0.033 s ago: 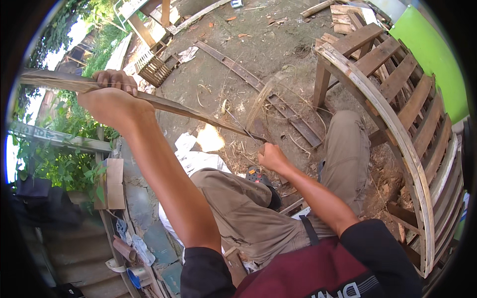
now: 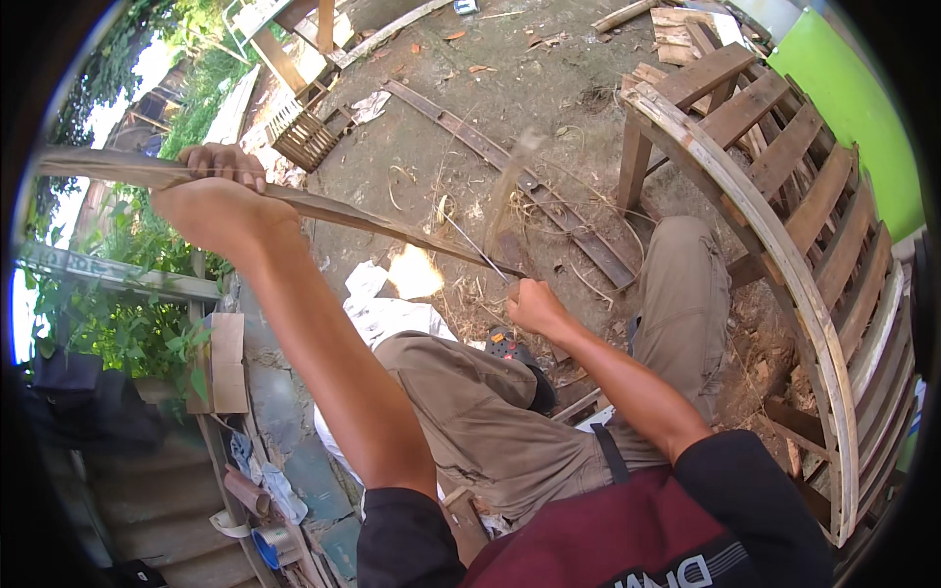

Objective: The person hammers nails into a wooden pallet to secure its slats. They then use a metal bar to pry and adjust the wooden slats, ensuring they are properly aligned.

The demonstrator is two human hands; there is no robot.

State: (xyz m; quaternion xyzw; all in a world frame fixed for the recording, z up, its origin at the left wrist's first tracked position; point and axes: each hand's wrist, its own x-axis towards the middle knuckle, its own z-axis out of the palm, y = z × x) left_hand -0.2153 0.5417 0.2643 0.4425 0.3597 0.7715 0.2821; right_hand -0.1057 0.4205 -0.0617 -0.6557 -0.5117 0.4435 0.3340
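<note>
Long wooden strip (image 2: 372, 225), clasped in left hand (image 2: 218, 201); thin metal tool (image 2: 479, 253), in tightly curled right hand (image 2: 534, 306), beside strip's tapered end, above dirt ground (image 2: 534, 93).

Strip (image 2: 358, 215): rough, matt wood. Blade (image 2: 478, 249): smooth metal. Trousers (image 2: 456, 416): matt cloth. Slats (image 2: 821, 202): wood.

The bare left forearm (image 2: 333, 353) stretches from the lower centre to the upper left of the frame, where the ungloved left hand (image 2: 225, 208) grips, its bent fingers (image 2: 223, 162) curled over. At the centre, the ungloved right hand (image 2: 537, 306) is a tight fist, the bare right forearm (image 2: 627, 377) slanting up from the lower right.
</note>
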